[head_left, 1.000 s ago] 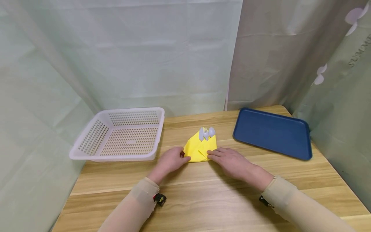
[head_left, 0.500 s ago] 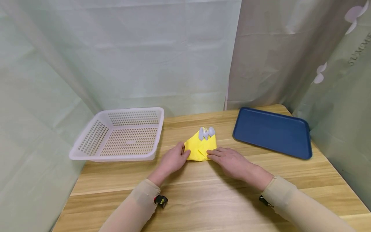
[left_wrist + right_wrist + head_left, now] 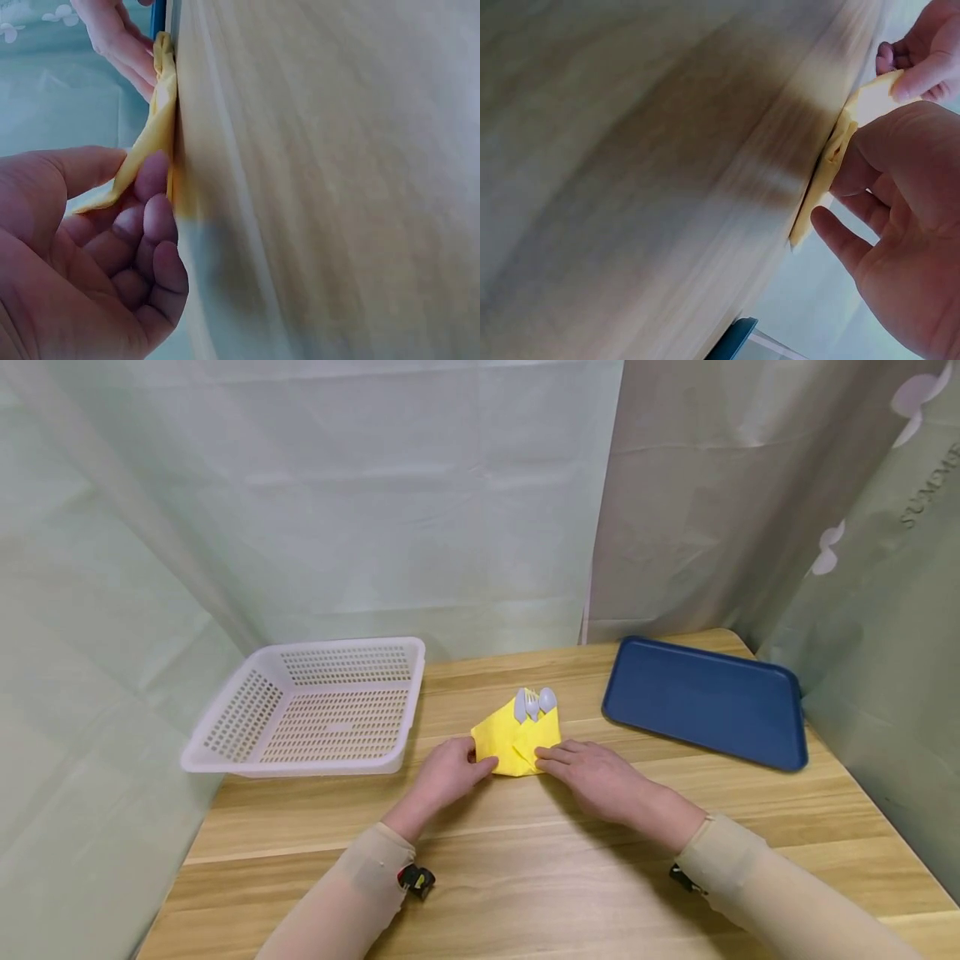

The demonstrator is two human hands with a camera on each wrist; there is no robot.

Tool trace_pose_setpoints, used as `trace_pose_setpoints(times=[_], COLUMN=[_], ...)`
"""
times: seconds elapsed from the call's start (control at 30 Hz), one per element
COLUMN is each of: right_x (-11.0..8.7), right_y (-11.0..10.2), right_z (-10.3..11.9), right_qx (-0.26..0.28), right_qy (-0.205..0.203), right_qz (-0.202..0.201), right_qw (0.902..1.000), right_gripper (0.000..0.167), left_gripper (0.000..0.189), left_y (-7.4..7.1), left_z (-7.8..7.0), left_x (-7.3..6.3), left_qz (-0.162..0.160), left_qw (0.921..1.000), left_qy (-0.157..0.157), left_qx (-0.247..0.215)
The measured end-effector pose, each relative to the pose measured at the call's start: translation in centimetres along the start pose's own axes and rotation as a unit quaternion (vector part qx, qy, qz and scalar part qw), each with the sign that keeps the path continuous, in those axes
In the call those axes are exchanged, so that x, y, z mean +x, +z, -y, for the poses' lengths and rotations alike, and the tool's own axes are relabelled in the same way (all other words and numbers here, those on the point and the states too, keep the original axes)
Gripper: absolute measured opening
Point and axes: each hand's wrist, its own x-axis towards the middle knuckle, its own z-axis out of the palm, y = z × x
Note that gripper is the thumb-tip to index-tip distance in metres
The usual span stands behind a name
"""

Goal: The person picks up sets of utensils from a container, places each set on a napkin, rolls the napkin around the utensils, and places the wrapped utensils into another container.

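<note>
A yellow napkin (image 3: pixel 502 745) lies folded on the table in the head view. A light grey knife (image 3: pixel 521 705), a fork (image 3: pixel 532 704) and a spoon (image 3: pixel 548 700) stick out of its far end, their lower parts covered by the cloth. My left hand (image 3: pixel 448 771) pinches the napkin's left edge; the left wrist view shows the thumb on one side and curled fingers on the other, with that edge raised off the table. With its fingertips, my right hand (image 3: pixel 596 779) presses the fold down on the right side.
To the left stands a white perforated plastic basket (image 3: pixel 415 710), partly over the table's edge. A blue tray (image 3: pixel 705 702) lies at the back right. Pale curtains (image 3: pixel 420 510) close in the wooden table (image 3: pixel 517 877) behind and on both sides.
My left hand has shifted its hold slightly along the napkin's left edge, and that edge's outline has changed. My right hand has stayed pressed in place; the cutlery has not moved.
</note>
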Motion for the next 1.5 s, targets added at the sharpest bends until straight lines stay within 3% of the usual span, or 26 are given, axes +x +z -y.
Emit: trace_pose_setpoints(times=[0.03,0.07,0.27,0.47,0.9,1.17,1.5], right_x=[0.0,0.0,0.1,0.1,0.1,0.1,0.1], right_y=[0.0,0.0,-0.1,-0.2,0.0,-0.2,0.2], right_z=[0.0,0.0,0.0,0.2,0.2,0.2,0.0], right_qx=[0.0,0.0,0.002,0.008,0.001,0.005,0.001], right_qy=[0.001,0.002,0.006,0.012,0.006,0.01,-0.001], right_qz=[0.001,0.002,0.011,0.019,0.007,0.016,-0.001], right_qw=[1.0,1.0,0.9999,0.9997,1.0,0.9998,1.0], right_gripper=[0.056,0.056,0.054,0.052,0.052,0.054,0.054], left_gripper=[0.031,0.027,0.027,0.023,0.01,0.017,0.01], left_y=[0.0,-0.5,-0.2,0.5,1.0,1.5,2.2], left_z=[-0.1,-1.3,-2.1,-2.6,-5.1,-5.5,-6.9], left_x=[0.0,-0.4,-0.2,-0.1,-0.5,-0.6,-1.0], left_qz=[0.0,0.005,0.014,0.03,-0.049,-0.053,-0.112], left_qw=[1.0,1.0,0.9998,0.9995,0.9985,0.998,0.9917], left_qy=[0.003,-0.006,-0.007,-0.002,0.025,0.027,0.058], left_qx=[-0.002,-0.003,-0.011,0.009,-0.008,0.018,-0.026])
